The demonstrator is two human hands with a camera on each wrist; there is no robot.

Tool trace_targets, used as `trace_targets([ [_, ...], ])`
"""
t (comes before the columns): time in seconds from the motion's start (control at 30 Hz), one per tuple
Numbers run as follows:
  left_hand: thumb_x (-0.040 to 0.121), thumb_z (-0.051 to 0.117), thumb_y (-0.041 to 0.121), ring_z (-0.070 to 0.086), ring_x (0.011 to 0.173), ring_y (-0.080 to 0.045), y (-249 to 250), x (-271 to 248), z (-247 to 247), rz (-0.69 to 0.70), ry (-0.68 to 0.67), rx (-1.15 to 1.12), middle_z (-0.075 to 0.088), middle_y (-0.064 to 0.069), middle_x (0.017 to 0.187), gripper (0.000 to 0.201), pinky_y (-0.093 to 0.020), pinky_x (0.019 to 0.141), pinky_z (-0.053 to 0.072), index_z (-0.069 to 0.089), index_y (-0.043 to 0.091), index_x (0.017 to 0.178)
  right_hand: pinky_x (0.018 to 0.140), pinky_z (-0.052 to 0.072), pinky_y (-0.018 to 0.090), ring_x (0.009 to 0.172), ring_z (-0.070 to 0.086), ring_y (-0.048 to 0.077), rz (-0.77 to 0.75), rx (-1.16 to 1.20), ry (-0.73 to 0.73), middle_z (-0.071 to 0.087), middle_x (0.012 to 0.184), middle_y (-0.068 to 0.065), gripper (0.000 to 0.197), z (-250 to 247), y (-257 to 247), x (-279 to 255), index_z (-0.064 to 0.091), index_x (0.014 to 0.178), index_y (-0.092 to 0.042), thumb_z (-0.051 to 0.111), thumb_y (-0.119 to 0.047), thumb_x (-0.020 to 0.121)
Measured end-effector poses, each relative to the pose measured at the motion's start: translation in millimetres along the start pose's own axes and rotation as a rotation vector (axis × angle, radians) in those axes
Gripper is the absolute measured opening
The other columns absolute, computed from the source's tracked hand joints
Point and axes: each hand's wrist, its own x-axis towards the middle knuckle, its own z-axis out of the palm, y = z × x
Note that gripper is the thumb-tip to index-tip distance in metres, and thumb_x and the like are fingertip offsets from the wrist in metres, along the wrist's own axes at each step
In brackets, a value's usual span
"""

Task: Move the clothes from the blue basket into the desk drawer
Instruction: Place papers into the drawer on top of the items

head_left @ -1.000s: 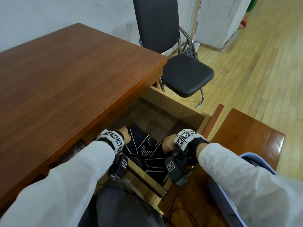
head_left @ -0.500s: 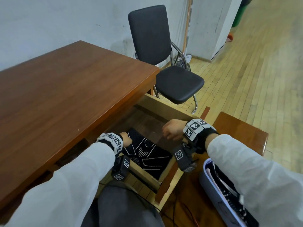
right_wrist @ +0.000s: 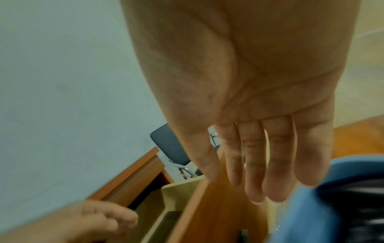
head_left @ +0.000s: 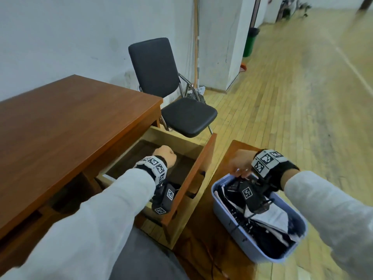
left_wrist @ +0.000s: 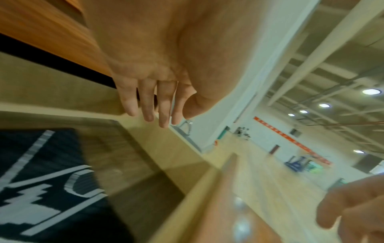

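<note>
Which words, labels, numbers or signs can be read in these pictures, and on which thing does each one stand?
No text can be read.
Red banner on the far hall wall: it may carry writing, too blurred and small to read.
Black garment in the drawer: white line graphics, no clear letters.
Wrist bands: square black-and-white marker patterns, not words.
Clothes in the blue basket: no print legible.

The blue basket (head_left: pixel 228 223) rests on a low brown stand (head_left: pixel 237 150), apparently wooden; stand and chair (head_left: pixel 188 116) sit on plank floor (head_left: pixel 302 118).
</note>
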Motion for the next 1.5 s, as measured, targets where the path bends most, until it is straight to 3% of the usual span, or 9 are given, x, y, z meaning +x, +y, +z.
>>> trace_targets([
  [0.17, 0.096, 0.048, 0.019, 0.060, 0.115, -0.028, 55, -28, 37, 0.159, -0.074, -0.061, 0.064, -0.008, 0.125, 0.031, -0.035, 0.098, 0.047, 0.064, 0.013, 0.122, 0.060, 0.046, 0.028, 0.057, 0.051, 0.017, 0.156, -0.276, 0.046, 0.055, 0.065, 0.004, 0.030, 3, 47, -28, 0.055, 0.068, -0.010, 0.068, -0.030, 0.086],
  [0.27, 0.096, 0.049, 0.018, 0.059, 0.117, -0.026, 75, -41, 58, 0.219, -0.130, -0.051, 0.063, -0.007, 0.126, 0.029, -0.034, 0.098, 0.046, 0.064, 0.014, 0.120, 0.079, 0.052, 0.034, 0.075, 0.057, 0.024, 0.184, -0.269, 0.068, 0.054, 0.066, 0.003, 0.028, 9, 61, -31, 0.058, 0.086, -0.009, 0.068, -0.035, 0.085],
  [0.4, 0.095, 0.049, 0.019, 0.061, 0.097, -0.022, 85, -51, 76, 0.253, -0.185, -0.019, 0.066, -0.005, 0.111, 0.018, -0.031, 0.088, 0.049, 0.066, 0.017, 0.100, 0.073, 0.044, 0.030, 0.082, 0.054, 0.022, 0.207, -0.335, 0.079, 0.053, 0.071, 0.000, 0.047, 23, 70, -33, 0.054, 0.096, -0.017, 0.061, -0.061, 0.081],
  [0.57, 0.095, 0.049, 0.019, 0.057, 0.094, -0.020, 84, -53, 83, 0.255, -0.209, -0.001, 0.064, -0.004, 0.106, 0.022, -0.026, 0.082, 0.045, 0.067, 0.015, 0.108, 0.085, 0.054, 0.030, 0.096, 0.064, 0.021, 0.301, -0.338, 0.088, 0.066, 0.109, 0.005, 0.085, 43, 75, -26, 0.054, 0.125, -0.014, 0.066, -0.072, 0.065],
  [0.77, 0.096, 0.049, 0.018, 0.057, 0.091, -0.019, 75, -54, 79, 0.237, -0.205, 0.008, 0.059, -0.001, 0.097, 0.016, -0.027, 0.082, 0.047, 0.065, 0.019, 0.096, 0.091, 0.051, 0.034, 0.098, 0.062, 0.023, 0.291, -0.396, -0.011, 0.064, 0.112, 0.005, 0.073, 41, 74, -18, 0.057, 0.125, -0.022, 0.063, -0.059, 0.063],
  [0.87, 0.097, 0.048, 0.017, 0.059, 0.097, -0.021, 74, -56, 74, 0.248, -0.213, 0.020, 0.061, -0.005, 0.101, 0.018, -0.027, 0.084, 0.047, 0.065, 0.011, 0.097, 0.082, 0.045, 0.029, 0.092, 0.054, 0.021, 0.197, -0.327, 0.032, 0.060, 0.106, 0.008, 0.050, 33, 72, -25, 0.059, 0.126, -0.011, 0.060, -0.036, 0.083],
  [1.0, 0.097, 0.049, 0.018, 0.056, 0.095, -0.020, 76, -57, 65, 0.261, -0.204, -0.001, 0.058, -0.006, 0.102, 0.014, -0.025, 0.082, 0.044, 0.062, 0.012, 0.096, 0.066, 0.045, 0.028, 0.079, 0.058, 0.023, 0.189, -0.310, 0.213, 0.057, 0.072, 0.004, 0.036, 27, 72, -29, 0.062, 0.094, -0.010, 0.054, -0.045, 0.091],
  [1.13, 0.094, 0.052, 0.007, 0.053, 0.124, -0.026, 76, -56, 64, 0.271, -0.281, -0.007, 0.057, -0.008, 0.133, 0.036, -0.034, 0.103, 0.046, 0.056, 0.012, 0.129, 0.052, 0.042, 0.024, 0.059, 0.053, 0.017, 0.174, -0.287, 0.311, 0.055, 0.066, 0.004, 0.041, 10, 65, -42, 0.050, 0.066, -0.011, 0.058, -0.044, 0.089],
  [1.5, 0.087, 0.067, 0.020, 0.042, 0.136, -0.029, 75, -61, 68, 0.321, -0.438, -0.069, 0.039, -0.009, 0.151, 0.081, -0.044, 0.110, 0.039, 0.019, 0.019, 0.152, 0.067, 0.046, 0.031, 0.071, 0.057, 0.024, 0.003, -0.288, 0.649, 0.057, 0.072, 0.004, 0.024, -32, 26, -77, 0.055, 0.073, -0.010, 0.040, -0.023, 0.086],
])
